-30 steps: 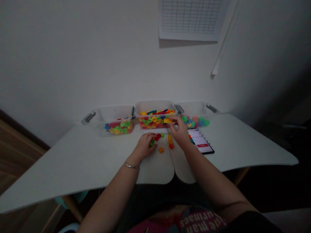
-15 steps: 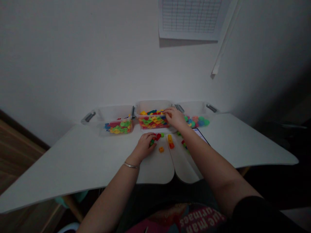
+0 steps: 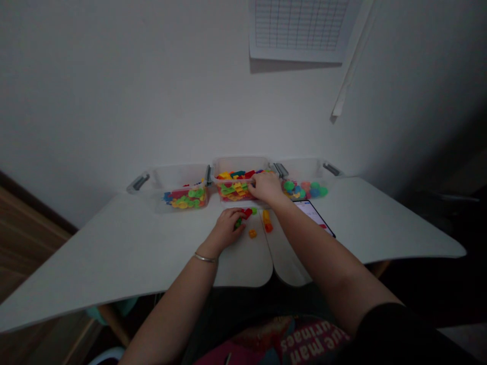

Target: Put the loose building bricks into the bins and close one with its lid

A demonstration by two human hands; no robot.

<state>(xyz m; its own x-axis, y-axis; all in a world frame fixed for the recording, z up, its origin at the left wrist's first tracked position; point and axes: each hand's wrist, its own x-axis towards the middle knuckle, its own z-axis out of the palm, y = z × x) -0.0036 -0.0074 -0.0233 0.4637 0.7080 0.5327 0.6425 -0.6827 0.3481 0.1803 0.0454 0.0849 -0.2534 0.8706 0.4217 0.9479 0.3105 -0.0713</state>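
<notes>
My left hand (image 3: 228, 226) rests on the table, its fingers curled over a joined piece of red and green toy blocks (image 3: 247, 213). My right hand (image 3: 267, 185) reaches over the front rim of the middle clear plastic bin (image 3: 243, 163), which is full of red, yellow, green and blue blocks (image 3: 235, 189). Its fingertips are down among them and hidden, so what they touch does not show. Between the hands lie a yellow-and-orange block piece (image 3: 267, 221) and a small orange block (image 3: 252, 233), neither touched.
To the left is a clear bin (image 3: 178, 177) of mixed colourful pieces, to the right another bin (image 3: 304, 170) with round ones. A lit phone (image 3: 314, 217) lies beside my right forearm. A wall (image 3: 171, 91) rises behind the white table (image 3: 144, 248).
My right hand has shifted slightly left and down at the middle bin, and its fingers are now lower among the blocks. More of the phone shows. My left hand stays put.
</notes>
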